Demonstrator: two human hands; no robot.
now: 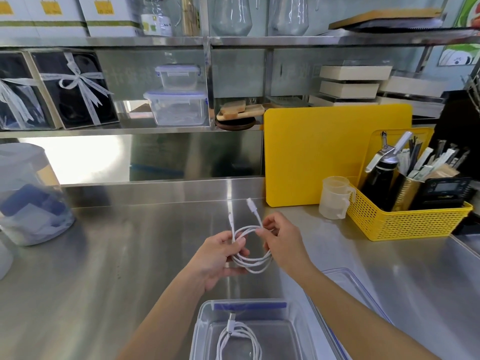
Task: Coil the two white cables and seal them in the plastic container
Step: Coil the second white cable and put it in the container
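Note:
A white cable [255, 263] hangs in a loose coil above the steel counter, both plug ends sticking up. My left hand [217, 258] grips the coil's left side. My right hand [281, 239] pinches its upper right side. Below my wrists, at the counter's near edge, an open clear plastic container [205, 315] holds a second coiled white cable [239, 339]. The container's clear lid [363, 289] with blue trim lies on the counter to its right, partly under my right forearm.
A yellow basket [410, 224] with utensils, a bottle and a scale stands at the right, a measuring cup [333, 197] beside it and a yellow cutting board [311, 154] behind. A large clear jar [28, 196] stands at the left. Shelves behind hold boxes and containers.

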